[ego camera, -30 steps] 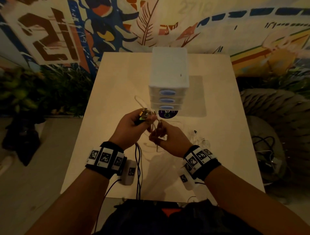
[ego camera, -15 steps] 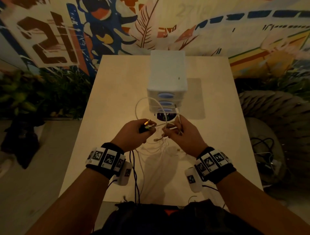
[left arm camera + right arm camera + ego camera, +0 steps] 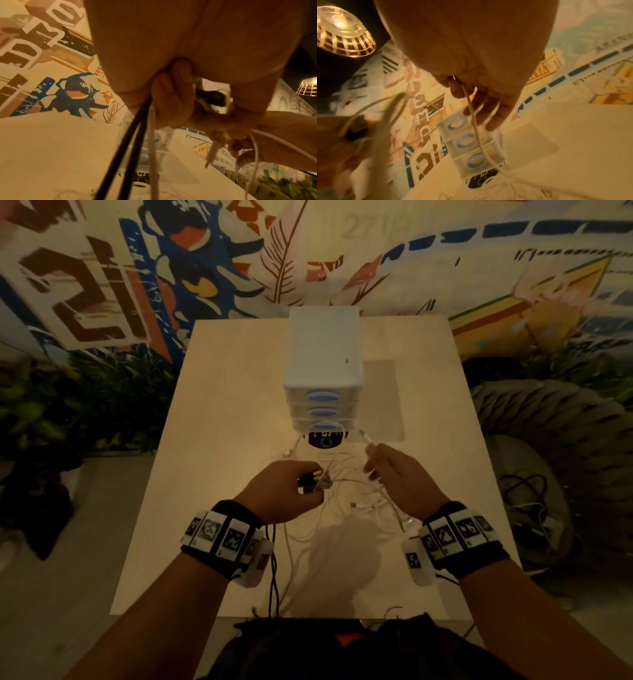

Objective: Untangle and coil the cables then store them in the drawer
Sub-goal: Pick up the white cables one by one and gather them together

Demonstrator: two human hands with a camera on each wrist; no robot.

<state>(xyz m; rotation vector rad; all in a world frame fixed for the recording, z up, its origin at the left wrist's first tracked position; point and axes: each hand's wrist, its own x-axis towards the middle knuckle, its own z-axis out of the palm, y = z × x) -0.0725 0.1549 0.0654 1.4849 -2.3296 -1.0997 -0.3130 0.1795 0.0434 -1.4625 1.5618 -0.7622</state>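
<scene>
pale desk [image 3: 219,419] against a painted mural wall [image 3: 205,268], plants [image 3: 44,405] to the left, a woven basket shape [image 3: 548,422] to the right. small white drawer unit [image 3: 323,361] with three blue oval handles at mid-desk, all drawers closed, a dark round sticker [image 3: 325,441] just in front of it. tangle of thin white cables [image 3: 346,491] spread on the desk between both hands, below the drawer unit. left hand [image 3: 284,491] clenched around a dark plug with yellow-green tips [image 3: 313,479]; black cable [image 3: 274,570] hanging from it past the desk edge. right hand [image 3: 400,477] pinching a white cable end [image 3: 368,441], connector pointing toward the drawers. left wrist view only: black strands [image 3: 130,142] and a white strand [image 3: 152,142] dropping from the fist. right wrist view only: a lit cage lamp [image 3: 342,33] overhead.
</scene>
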